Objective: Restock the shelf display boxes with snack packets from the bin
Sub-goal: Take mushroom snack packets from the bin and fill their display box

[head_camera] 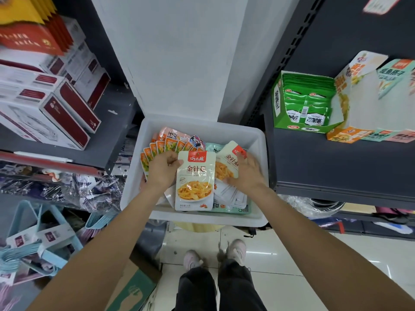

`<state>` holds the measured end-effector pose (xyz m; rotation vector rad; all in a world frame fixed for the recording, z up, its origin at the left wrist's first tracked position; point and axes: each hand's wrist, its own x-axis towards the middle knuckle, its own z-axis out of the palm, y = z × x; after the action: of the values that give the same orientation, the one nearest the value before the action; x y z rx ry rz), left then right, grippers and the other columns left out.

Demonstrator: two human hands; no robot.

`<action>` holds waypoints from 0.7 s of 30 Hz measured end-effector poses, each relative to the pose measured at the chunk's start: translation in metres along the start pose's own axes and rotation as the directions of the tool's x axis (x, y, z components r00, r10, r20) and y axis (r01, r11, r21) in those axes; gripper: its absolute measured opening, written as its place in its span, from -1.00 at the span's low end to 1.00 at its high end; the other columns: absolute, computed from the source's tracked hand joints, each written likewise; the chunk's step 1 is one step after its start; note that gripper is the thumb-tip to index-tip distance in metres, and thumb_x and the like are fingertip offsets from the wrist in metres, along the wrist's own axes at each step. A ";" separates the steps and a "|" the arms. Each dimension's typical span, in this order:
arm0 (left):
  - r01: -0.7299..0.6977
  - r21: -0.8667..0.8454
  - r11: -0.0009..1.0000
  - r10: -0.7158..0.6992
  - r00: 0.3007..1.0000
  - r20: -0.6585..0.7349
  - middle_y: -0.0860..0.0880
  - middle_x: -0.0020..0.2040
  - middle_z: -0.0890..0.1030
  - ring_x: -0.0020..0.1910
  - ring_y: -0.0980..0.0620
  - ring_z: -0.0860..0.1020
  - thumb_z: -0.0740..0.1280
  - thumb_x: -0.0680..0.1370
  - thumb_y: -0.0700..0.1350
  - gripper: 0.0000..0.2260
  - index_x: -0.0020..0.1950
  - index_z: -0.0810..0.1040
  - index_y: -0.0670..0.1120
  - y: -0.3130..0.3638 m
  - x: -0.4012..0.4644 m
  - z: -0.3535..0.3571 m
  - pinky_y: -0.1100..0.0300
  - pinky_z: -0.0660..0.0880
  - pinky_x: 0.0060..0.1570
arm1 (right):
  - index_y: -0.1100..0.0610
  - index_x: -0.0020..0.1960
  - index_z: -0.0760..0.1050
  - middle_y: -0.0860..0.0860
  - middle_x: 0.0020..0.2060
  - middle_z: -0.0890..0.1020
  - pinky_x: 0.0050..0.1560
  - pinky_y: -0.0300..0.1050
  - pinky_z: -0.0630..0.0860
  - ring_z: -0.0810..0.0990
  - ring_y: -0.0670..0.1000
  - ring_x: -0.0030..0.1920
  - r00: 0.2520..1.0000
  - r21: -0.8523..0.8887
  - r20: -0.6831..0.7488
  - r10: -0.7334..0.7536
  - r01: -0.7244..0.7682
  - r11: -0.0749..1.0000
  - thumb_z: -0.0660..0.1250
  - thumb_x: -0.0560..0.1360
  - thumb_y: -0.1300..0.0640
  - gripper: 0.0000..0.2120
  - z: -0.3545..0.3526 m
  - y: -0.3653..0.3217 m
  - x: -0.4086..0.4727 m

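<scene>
Where hands (165, 168) cover bin (202, 125), packets (195, 180) blur.

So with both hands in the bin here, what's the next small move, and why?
Probably gather the second white packet under the right hand onto the one the left hand holds. Both show the same print and still sit over the white bin, and the orange display box on the right shelf looks empty.

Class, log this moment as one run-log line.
left hand: holds packet | right hand: on packets in bin | boxes: untouched
</scene>
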<state>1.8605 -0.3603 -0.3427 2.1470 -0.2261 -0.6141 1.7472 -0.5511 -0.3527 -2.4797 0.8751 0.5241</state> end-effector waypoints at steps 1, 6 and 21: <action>0.005 -0.009 1.000 -0.005 1.000 -0.001 -0.06 -0.04 0.60 -0.09 -0.03 0.54 0.29 0.56 -0.23 -0.93 -0.04 0.52 -0.23 0.000 -0.001 -0.002 0.15 0.47 -0.12 | 0.10 0.54 -0.10 0.13 0.52 -0.05 0.48 0.05 -0.03 -0.11 0.13 0.52 1.000 -0.005 0.024 0.016 -0.016 1.000 0.44 0.42 -0.08 -0.06 -0.002 0.000 0.004; -0.020 -0.031 0.999 0.020 1.000 -0.009 -0.03 -0.09 0.58 -0.10 0.02 0.52 0.30 0.56 -0.23 -0.96 -0.08 0.50 -0.19 0.003 -0.003 -0.004 0.24 0.41 -0.19 | 0.06 0.51 0.02 0.15 0.41 0.14 0.41 0.13 0.22 0.04 0.15 0.47 0.999 -0.004 0.007 0.038 -0.038 0.999 0.53 0.30 -0.08 -0.03 -0.007 -0.004 0.007; -0.231 -0.088 0.969 0.234 0.972 0.018 -0.09 -0.04 0.61 -0.02 -0.08 0.56 0.25 0.58 -0.21 -0.95 -0.08 0.45 -0.10 0.048 -0.039 -0.035 -0.01 0.51 -0.05 | 0.00 -0.06 0.62 0.00 -0.10 0.68 -0.03 0.04 0.57 0.62 0.05 -0.08 0.941 0.321 -0.328 -0.083 0.194 0.927 0.33 0.51 0.16 -0.89 -0.056 -0.017 -0.038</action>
<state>1.8472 -0.3503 -0.2729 1.9936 -0.4526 -0.5091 1.7418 -0.5509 -0.2834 -2.2978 0.8130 -0.0748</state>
